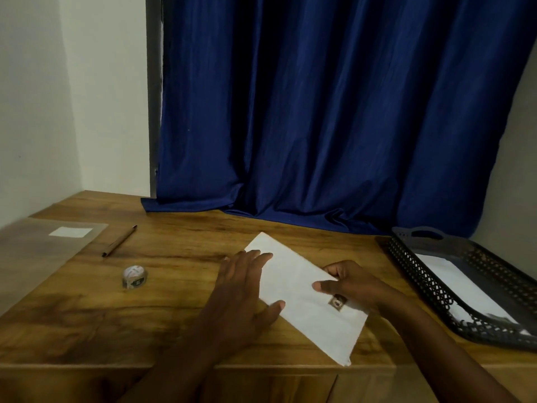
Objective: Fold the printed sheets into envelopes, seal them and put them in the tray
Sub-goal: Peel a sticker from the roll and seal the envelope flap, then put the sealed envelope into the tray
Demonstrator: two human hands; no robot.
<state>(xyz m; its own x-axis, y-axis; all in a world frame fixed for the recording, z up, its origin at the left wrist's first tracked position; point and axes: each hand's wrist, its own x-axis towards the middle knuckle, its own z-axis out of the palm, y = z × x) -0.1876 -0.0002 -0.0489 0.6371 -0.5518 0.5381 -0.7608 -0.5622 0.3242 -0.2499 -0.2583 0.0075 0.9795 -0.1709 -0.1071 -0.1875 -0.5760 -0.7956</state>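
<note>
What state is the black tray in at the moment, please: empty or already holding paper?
Holding paper: a white sheet or envelope lies flat inside the black tray.

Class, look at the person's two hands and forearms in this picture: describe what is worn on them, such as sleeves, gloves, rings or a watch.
Both are bare. The left hand and right hand wear no gloves, and no rings show on the visible fingers. Both forearms are uncovered down to the picture's bottom edge: no sleeve, watch or bracelet in view.
</note>
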